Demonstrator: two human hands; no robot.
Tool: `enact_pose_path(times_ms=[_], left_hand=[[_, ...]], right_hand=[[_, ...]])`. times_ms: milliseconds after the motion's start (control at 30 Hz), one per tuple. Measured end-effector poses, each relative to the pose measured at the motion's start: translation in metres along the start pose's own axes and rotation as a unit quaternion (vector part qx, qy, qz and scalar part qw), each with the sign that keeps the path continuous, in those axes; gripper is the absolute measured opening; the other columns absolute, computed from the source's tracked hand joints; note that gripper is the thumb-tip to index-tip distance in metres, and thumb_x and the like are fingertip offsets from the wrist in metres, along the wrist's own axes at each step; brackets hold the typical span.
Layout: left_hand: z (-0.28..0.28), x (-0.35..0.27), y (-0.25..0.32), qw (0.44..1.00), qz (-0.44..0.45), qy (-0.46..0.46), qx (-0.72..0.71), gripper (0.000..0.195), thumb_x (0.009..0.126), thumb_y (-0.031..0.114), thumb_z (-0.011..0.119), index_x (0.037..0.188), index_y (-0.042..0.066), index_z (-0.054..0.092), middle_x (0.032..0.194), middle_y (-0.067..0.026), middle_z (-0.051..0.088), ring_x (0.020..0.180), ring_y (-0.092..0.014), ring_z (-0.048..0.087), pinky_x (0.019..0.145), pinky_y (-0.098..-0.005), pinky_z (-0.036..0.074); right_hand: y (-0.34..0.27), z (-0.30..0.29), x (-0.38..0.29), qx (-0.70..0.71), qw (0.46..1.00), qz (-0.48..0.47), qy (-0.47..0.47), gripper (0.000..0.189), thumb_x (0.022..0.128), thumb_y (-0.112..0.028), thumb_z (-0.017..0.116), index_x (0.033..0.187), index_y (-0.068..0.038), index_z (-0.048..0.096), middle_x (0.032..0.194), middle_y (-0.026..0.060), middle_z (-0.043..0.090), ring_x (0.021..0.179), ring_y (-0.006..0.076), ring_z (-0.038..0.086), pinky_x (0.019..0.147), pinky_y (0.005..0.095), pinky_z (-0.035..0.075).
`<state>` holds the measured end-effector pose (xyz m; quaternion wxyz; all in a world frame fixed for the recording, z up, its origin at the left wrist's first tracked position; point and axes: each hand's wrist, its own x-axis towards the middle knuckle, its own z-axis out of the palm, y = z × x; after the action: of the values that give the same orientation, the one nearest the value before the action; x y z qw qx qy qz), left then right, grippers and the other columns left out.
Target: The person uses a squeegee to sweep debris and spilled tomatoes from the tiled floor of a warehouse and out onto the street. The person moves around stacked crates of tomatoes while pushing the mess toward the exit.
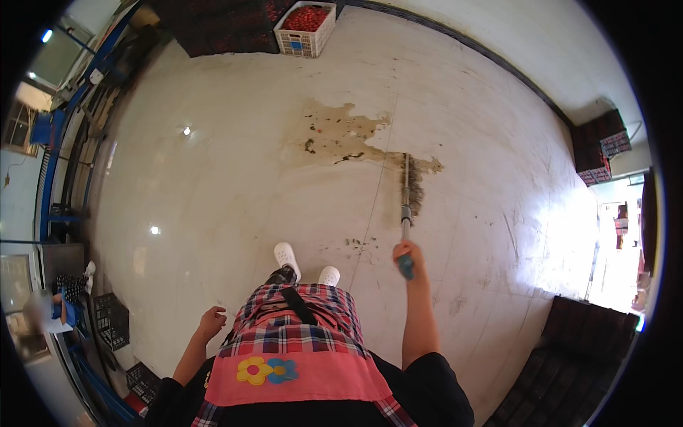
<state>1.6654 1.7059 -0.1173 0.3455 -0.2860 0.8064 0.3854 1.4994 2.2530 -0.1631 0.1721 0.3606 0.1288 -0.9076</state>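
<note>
My right hand [410, 256] grips the green end of a metal pole [406, 213]. The pole belongs to a long-handled broom, with a dark bristly head [416, 184] low at the floor; part of it is hidden behind the pole. That head touches the right part of a brownish puddle [341, 133], in which dark bits of debris and a small red piece lie. My left hand [212, 321] hangs at my left side, fingers loosely bent, with nothing in it. More small dark crumbs [363, 244] are scattered on the pale floor [240, 176] between the puddle and my white clogs.
A white plastic crate [304, 40] of red fruit stands at the far side beside stacked dark crates [229, 26]. More dark crates [565, 363] stand at the near right. Along the left run blue-framed machinery [48, 160], black crates [111, 320] and a seated person [66, 307].
</note>
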Motion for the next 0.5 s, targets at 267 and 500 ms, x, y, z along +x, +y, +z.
enact_pose_path(times_ms=[267, 500], left_hand=[[-0.001, 0.046, 0.005, 0.998, 0.009, -0.055, 0.004, 0.028, 0.066, 0.01, 0.05, 0.093, 0.001, 0.049, 0.064, -0.0086, 0.056, 0.056, -0.014, 0.054, 0.05, -0.025, 0.043], [-0.033, 0.109, 0.016, 0.993, 0.003, -0.046, -0.105, 0.03, 0.065, 0.01, 0.05, 0.094, 0.001, 0.049, 0.067, -0.0083, 0.055, 0.056, -0.014, 0.054, 0.047, -0.0245, 0.044]], right_hand=[[0.088, 0.056, -0.006, 0.019, 0.977, 0.202, 0.067, 0.021, 0.079, -0.011, 0.043, 0.059, -0.009, 0.034, 0.044, -0.0043, 0.03, 0.033, 0.0013, 0.029, 0.032, 0.014, 0.026], [0.146, 0.146, 0.067, -0.101, 0.966, 0.207, -0.115, 0.011, 0.079, -0.008, 0.041, 0.07, -0.004, 0.034, 0.047, -0.0038, 0.028, 0.032, 0.0028, 0.026, 0.03, 0.0156, 0.022]])
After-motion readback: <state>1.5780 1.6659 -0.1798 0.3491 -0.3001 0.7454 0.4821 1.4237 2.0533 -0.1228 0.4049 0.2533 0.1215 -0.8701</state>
